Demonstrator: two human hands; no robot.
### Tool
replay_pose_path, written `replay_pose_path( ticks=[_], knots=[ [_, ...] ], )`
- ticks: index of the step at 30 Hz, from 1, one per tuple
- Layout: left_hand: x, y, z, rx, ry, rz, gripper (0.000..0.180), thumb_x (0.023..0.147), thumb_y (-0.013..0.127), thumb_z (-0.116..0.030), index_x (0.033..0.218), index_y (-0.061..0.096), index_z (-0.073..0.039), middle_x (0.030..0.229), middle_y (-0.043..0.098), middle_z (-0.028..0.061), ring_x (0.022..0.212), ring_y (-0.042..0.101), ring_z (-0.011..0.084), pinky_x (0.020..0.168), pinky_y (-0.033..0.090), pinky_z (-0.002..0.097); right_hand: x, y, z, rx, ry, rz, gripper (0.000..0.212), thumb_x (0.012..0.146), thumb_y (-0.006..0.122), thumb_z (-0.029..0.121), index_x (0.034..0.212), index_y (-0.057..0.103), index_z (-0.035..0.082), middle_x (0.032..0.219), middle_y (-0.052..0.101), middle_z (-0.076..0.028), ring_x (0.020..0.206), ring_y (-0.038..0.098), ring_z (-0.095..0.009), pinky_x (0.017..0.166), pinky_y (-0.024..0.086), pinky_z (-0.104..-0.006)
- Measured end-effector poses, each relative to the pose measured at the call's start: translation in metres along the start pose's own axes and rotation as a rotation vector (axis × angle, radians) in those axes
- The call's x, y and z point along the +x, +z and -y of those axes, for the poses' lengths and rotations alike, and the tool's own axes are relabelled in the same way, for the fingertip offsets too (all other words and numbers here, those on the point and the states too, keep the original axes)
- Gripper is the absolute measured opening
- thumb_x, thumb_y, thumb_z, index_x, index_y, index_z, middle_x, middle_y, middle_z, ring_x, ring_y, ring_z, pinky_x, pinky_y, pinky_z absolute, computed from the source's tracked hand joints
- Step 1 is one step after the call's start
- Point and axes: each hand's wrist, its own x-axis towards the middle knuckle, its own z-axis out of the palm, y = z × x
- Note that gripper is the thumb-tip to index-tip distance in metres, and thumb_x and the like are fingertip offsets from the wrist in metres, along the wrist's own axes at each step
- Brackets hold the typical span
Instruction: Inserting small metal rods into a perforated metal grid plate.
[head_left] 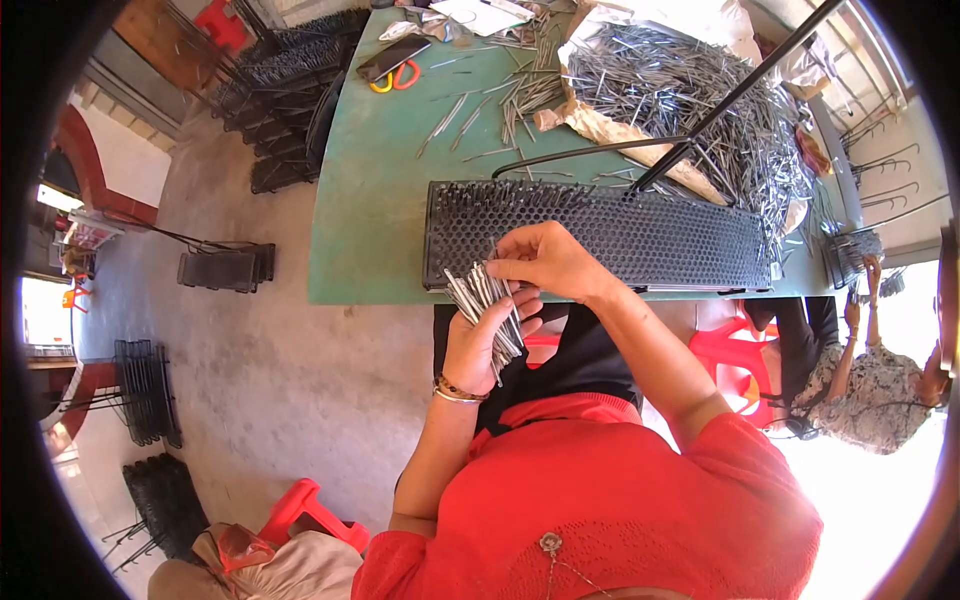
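Observation:
My left hand (473, 350) is closed round a bundle of slim grey metal rods (478, 298), which fan out above its thumb. At the top of the bundle, the fingers of my right hand (548, 262) are pinched together; a rod seems to be between them, though its ends are hard to make out. Just beyond both hands, a long black rack full of round holes (640, 238) lies along the table's near edge. Similar rods (500, 195) stand in its far left rows. A black metal handle (668, 165) rises from the rack's far side.
A large heap of loose rods (680, 85) lies on brown paper (640, 140) on the green table (370, 210). Orange-handled scissors (405, 75) and a phone (394, 57) lie far left. Black racks (225, 268) stand on the floor. Another person (870, 390) sits at right.

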Motion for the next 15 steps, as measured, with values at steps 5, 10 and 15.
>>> replay_pose_path(
  ticks=[5, 10, 15],
  knots=[
    [0.003, -0.006, 0.007, -0.060, -0.014, -0.025, 0.031, 0.090, 0.053, -0.011, 0.118, 0.050, 0.001, 0.112, 0.060, 0.0189, 0.101, 0.061, 0.0245, 0.084, 0.054, 0.0377, -0.001, -0.008, 0.005, 0.043, 0.019, -0.024, 0.020, 0.082, 0.069, 0.015, 0.087, 0.065, -0.004, 0.076, 0.065, -0.005, 0.068, 0.058, -0.008, 0.061, 0.048, -0.0234],
    [0.004, -0.010, 0.011, -0.081, -0.056, -0.038, 0.028, 0.090, 0.054, -0.010, 0.116, 0.051, 0.001, 0.110, 0.061, 0.0195, 0.099, 0.062, 0.0253, 0.083, 0.054, 0.0372, 0.017, -0.012, 0.014, -0.038, -0.317, -0.398, 0.016, 0.087, 0.064, 0.011, 0.097, 0.062, -0.002, 0.084, 0.066, -0.004, 0.074, 0.061, -0.008, 0.065, 0.048, -0.0206],
    [0.002, -0.010, 0.015, -0.029, -0.120, 0.001, 0.025, 0.090, 0.054, -0.011, 0.113, 0.051, -0.001, 0.109, 0.062, 0.0188, 0.095, 0.063, 0.0235, 0.080, 0.055, 0.0371, 0.040, -0.006, 0.005, -0.286, -0.483, -0.633, 0.016, 0.085, 0.066, 0.009, 0.096, 0.063, 0.000, 0.080, 0.066, -0.004, 0.072, 0.060, -0.009, 0.067, 0.048, -0.0231]
  ],
)
